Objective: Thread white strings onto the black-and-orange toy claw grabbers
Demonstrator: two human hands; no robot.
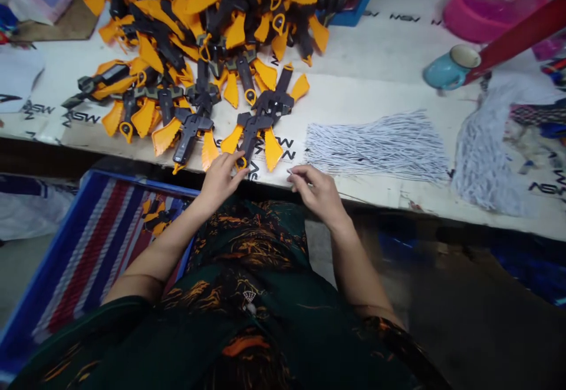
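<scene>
My left hand (pixel 223 177) has its thumb and fingertips around the ringed lower end of a black-and-orange plastic toy part (pixel 256 121) with wing-like orange pieces, lying near the table's front edge. To the right, my right hand (pixel 319 192) is closed in a pinch just above the edge. A tiny light tip shows at its fingertips, too small to name. Beyond that hand lies a flat bundle of white strings (pixel 375 147). Another black-and-orange toy part (pixel 192 124) rests left of the one at my left hand.
A large heap of similar toy parts (pixel 221 12) covers the back left. At right are a tangled string bunch (pixel 481 148), a light-blue mug (pixel 446 71), a red bar (pixel 522 36) and a pink basin (pixel 464 15). A blue-rimmed crate (pixel 48 260) with striped lining stands below left.
</scene>
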